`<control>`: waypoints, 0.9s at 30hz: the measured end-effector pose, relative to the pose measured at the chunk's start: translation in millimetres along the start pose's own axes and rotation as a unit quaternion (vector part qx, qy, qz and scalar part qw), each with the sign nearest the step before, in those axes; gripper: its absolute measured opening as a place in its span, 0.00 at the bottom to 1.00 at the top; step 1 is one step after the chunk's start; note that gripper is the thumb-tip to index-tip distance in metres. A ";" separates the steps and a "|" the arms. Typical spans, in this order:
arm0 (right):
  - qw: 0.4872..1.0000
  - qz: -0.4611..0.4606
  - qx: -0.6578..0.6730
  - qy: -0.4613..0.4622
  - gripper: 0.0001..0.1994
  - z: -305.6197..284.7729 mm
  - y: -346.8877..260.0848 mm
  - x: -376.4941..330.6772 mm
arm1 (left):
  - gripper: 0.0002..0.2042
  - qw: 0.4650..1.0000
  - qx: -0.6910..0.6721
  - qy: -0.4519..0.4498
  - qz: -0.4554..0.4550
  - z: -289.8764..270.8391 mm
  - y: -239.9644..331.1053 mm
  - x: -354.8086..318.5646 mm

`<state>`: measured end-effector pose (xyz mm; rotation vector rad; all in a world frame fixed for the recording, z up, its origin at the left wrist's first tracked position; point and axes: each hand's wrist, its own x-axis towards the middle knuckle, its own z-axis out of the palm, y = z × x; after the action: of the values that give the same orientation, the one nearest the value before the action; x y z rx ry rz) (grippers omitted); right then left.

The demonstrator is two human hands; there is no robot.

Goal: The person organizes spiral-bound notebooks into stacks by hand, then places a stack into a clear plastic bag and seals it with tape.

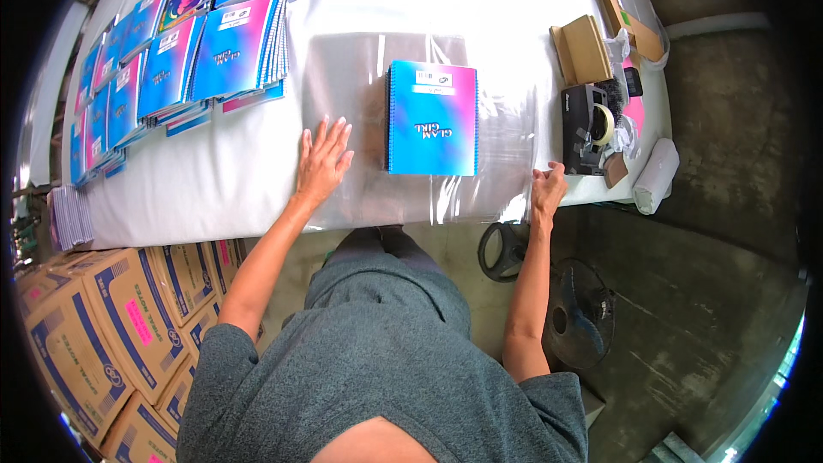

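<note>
A spiral notebook (433, 117) with a blue-to-pink cover lies flat on a clear plastic sheet (343, 77) spread over the white table (249, 180). My left hand (323, 159) rests flat on the sheet, fingers spread, just left of the notebook and apart from it. At the table's near edge my right hand (546, 190) pinches the right end of the plastic sheet, to the right of the notebook.
Rows of similar blue and pink notebooks (184, 51) overlap on the table's left. A black tape dispenser (587, 129), brown cardboard pieces (585, 50) and a white roll (656, 176) sit at the right. Printed cartons (111, 326) are stacked on the floor at the left, and a fan (576, 313) stands on the floor at the right.
</note>
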<state>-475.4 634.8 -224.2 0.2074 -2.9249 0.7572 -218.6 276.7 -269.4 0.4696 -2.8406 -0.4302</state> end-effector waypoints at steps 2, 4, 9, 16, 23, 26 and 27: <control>0.999 0.002 -0.039 -0.014 0.07 -0.6 -6.6 -2.8 | 0.25 1.000 0.001 0.000 0.004 -0.8 0.3 0.6; 0.992 -0.017 -0.117 -0.036 0.05 -4.5 -12.2 -4.5 | 0.25 1.000 0.000 0.001 0.009 -1.4 0.7 1.6; 0.988 -0.131 -0.074 0.020 0.05 -35.0 -67.8 -19.8 | 0.26 0.997 0.016 -0.069 -0.029 -7.9 -3.0 2.2; 0.947 -0.315 0.021 -0.054 0.13 -4.7 -182.3 -83.8 | 0.35 0.912 -0.400 0.037 -0.085 -15.1 73.4 88.1; 0.873 -0.335 -0.034 -0.353 0.09 1.2 -187.8 -97.0 | 0.46 0.944 -0.311 0.007 -0.113 -0.1 106.6 92.1; 0.716 -0.321 0.221 -0.579 0.10 -11.9 -172.9 -21.8 | 0.54 0.924 -0.348 0.048 -0.152 7.8 100.3 86.4; 0.741 -0.299 0.245 -0.549 0.17 -10.3 -162.1 16.0 | 0.55 0.907 -0.384 0.070 -0.159 9.0 103.6 84.9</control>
<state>-464.4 497.9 -136.1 2.1868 -2.9618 1.6366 -328.1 343.5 -229.6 0.7367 -2.1929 -1.4247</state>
